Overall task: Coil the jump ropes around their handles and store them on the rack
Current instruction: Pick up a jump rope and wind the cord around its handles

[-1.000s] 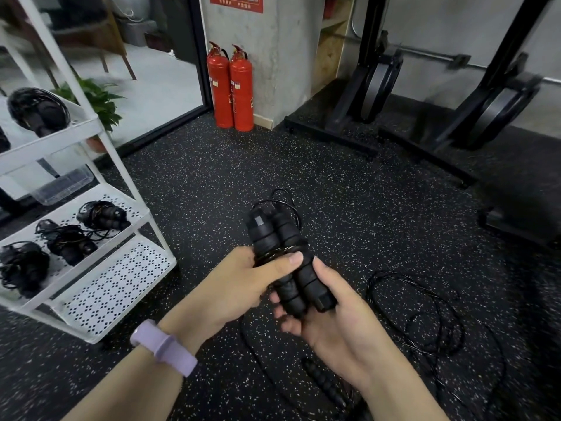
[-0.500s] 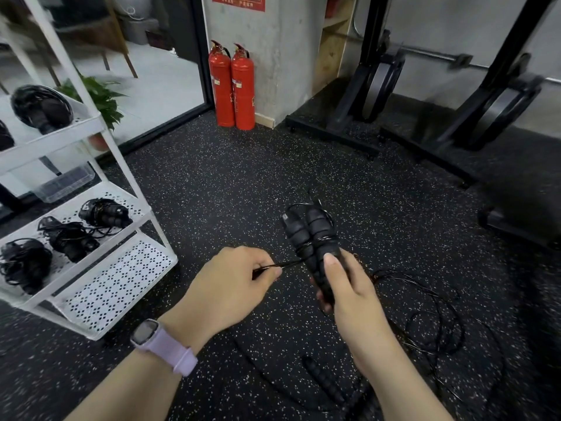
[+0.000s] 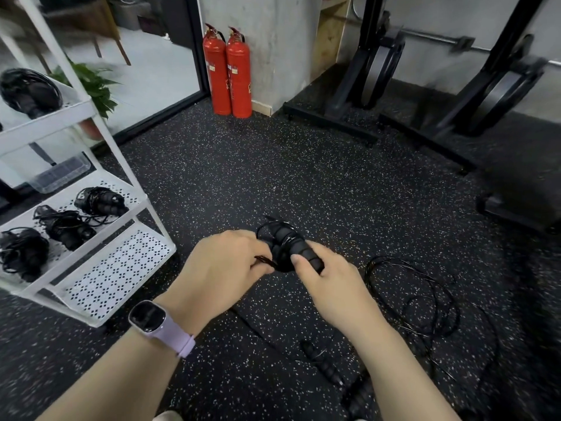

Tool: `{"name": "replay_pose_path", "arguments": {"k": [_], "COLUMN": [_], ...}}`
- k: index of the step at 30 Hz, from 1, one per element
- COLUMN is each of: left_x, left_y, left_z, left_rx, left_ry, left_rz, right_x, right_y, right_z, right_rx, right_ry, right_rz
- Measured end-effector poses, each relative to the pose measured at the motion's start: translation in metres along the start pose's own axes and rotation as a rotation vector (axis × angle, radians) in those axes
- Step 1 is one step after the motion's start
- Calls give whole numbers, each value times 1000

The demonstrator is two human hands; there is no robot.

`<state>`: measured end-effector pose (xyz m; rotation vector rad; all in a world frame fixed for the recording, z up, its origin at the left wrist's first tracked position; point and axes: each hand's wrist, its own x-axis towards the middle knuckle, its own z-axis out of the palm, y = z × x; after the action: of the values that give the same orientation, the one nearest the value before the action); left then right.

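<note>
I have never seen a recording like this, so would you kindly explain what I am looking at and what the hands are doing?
There is no machine here: a camera worn on a person's head looks down at their own two hands. The right hand grips a jump rope's handles, with cord wound round them. The left hand, with a watch on its wrist, pinches the cord's loose end. Another rope lies uncoiled on the speckled floor. On the white rack at left lie coiled ropes. Two fire extinguishers stand behind.
</note>
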<state>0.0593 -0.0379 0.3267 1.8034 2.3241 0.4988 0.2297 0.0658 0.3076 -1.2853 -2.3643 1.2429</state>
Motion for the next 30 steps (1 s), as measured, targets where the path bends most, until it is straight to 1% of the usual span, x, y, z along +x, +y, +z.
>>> {"name": "replay_pose_path", "arguments": {"k": [4, 6, 9, 12, 13, 15, 16, 18, 20, 21, 24, 25, 26, 28, 30], "left_x": [-1, -4, -9, -6, -5, -2, -2, -2, 0, 1, 2, 2, 3, 3, 1], "left_y": [2, 5, 8, 2, -1, -8, -10, -11, -12, -12, -13, -14, -13, -10, -7], "left_z": [6, 12, 18, 16, 15, 17, 17, 18, 16, 13, 0, -1, -3, -4, 1], "left_rx": [99, 96, 21, 35, 43, 18, -55, -291, -502, -600, -906, -999, -1076, -1219, -1349], "left_ry": [-109, -139, -148, -206, -230, -273, -286, -295, -336, -400, -667, -707, -716, -668, -545], "left_rz": [247, 313, 296, 283, 264, 190, 127, -16, -72, -83, -145, -147, -139, -141, -222], "right_x": [2, 1, 0, -1, -3, -4, -3, -2, 0, 0, -2, -3, -4, -4, -4], "right_y": [6, 10, 13, 10, 9, 8, 9, 11, 13, 14, 15, 16, 16, 15, 14], "right_z": [-8, -11, -10, -10, -10, -12, -13, -16, -18, -18, -17, -18, -18, -19, -18], "right_rx": [-146, -194, -253, -282, -275, -217, -183, -121, -70, -40, 115, 173, 234, 388, 537], "right_ry": [-168, -249, -345, -448, -472, -466, -456, -456, -486, -510, -564, -565, -560, -534, -500], "right_rz": [37, 78, 115, 91, 86, 83, 81, 47, -7, -35, -84, -92, -105, -123, -123]}}
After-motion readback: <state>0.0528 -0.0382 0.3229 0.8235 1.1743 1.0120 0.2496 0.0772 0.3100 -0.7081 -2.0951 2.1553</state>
